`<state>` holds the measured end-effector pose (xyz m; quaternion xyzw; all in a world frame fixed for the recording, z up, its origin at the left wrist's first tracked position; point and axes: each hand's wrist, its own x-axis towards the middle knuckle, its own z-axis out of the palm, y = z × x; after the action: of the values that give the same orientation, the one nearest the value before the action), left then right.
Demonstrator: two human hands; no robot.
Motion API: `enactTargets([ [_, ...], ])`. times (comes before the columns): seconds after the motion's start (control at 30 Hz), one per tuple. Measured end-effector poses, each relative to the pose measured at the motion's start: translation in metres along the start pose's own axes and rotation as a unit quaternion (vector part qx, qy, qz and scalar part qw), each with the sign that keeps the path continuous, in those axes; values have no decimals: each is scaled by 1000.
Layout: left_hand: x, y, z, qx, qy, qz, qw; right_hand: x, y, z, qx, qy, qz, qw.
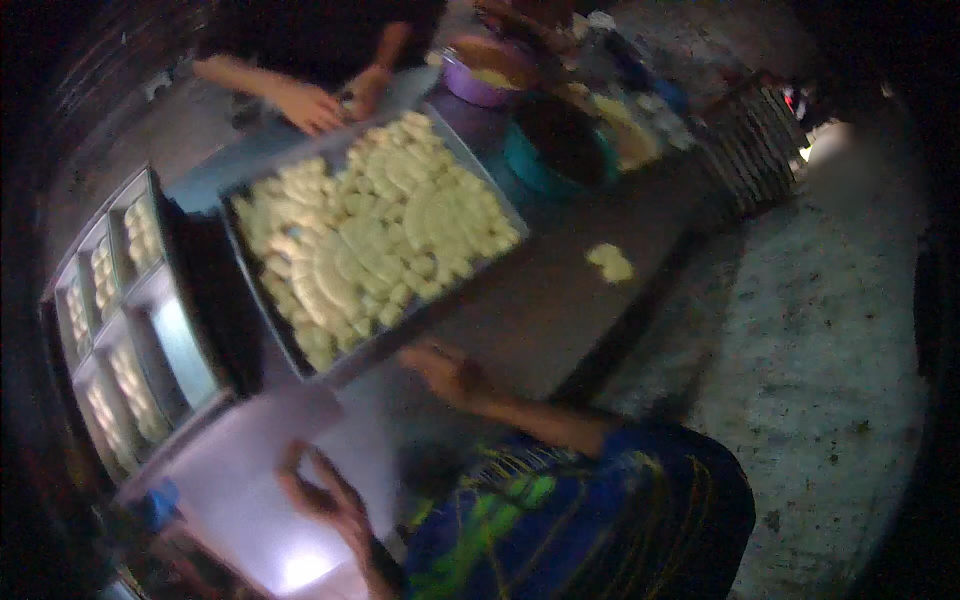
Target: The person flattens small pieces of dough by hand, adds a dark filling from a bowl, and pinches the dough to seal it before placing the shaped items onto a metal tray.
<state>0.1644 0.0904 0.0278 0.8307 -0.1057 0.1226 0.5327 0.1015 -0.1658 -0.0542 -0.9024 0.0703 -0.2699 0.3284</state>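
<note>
A large metal tray [243, 277] full of pale dough balls [385, 215], several in curved rows, lies across the table. My left hand [322, 492] is over the pale, shiny near part of the table, its thumb and fingers apart in a curve; I see nothing in it. Blurred, my right hand [445, 377] reaches beside the tray's near edge with its fingers stretched out, and no held thing shows. I cannot tell whether it touches the table. A small flattened piece of dough [609, 263] lies on the dark table to the right.
A rack of metal pans [160, 287] with dough pieces stands at the left. Across the tray are another person's hands [315, 107]. A purple bowl [478, 85] and a teal basin [540, 172] stand at the far right, near a slatted stack [755, 145].
</note>
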Motion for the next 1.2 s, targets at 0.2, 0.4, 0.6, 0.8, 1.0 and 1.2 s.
enactTargets([
  [0.2, -70, 35, 55, -64, -257, -101, 959, -111, 175, -184, -187, 223, 271, 917],
  [0.4, -73, 66, 119, -103, -311, -105, 939, -103, 230, -272, -46, 270, 409, 871],
  [0.6, -83, 116, 181, -137, -343, -133, 920, -91, 307, -296, -404, 34, 157, 901],
  [0.8, -108, 122, 213, -192, -383, -161, 889, -27, 320, -303, -102, 24, 212, 972],
  [1.0, -101, 128, 237, -245, -361, -261, 861, 37, 201, -305, 334, 69, 242, 908],
  [1.2, -81, 177, 280, -378, -260, -269, 847, 12, 95, -246, 334, 31, 178, 925],
])
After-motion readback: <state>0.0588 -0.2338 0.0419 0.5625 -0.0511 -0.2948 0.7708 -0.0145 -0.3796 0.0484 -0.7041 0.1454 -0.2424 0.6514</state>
